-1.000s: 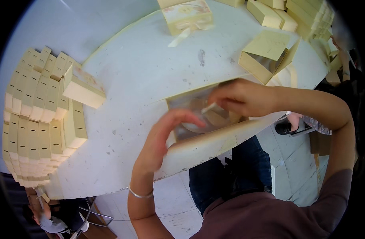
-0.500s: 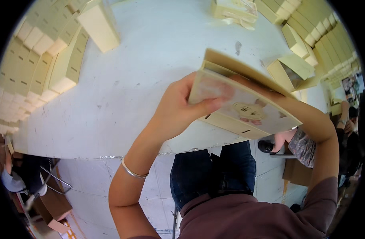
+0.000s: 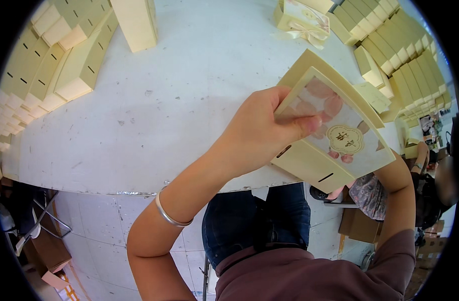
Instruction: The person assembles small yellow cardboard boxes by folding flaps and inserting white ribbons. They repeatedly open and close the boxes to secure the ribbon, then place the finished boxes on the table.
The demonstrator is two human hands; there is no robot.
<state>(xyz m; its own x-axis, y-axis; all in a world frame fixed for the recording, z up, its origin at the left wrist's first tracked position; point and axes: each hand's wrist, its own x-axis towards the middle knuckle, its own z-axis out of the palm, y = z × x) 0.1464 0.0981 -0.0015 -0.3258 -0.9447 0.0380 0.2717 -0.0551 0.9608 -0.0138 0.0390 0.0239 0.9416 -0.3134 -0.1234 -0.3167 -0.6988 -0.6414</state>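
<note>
Right hand (all of it) hidden behind the floral-fronted box (image 3: 339, 138)

Bright, soft light; fisheye-bent edges

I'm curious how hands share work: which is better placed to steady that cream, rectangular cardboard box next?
Likely the left hand: its thumb rests visibly on the box. The right hand is hidden by the box, its grip unseen.

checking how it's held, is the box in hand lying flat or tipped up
Tipped up: the box slants in the left hand, printed face toward the camera.
</note>
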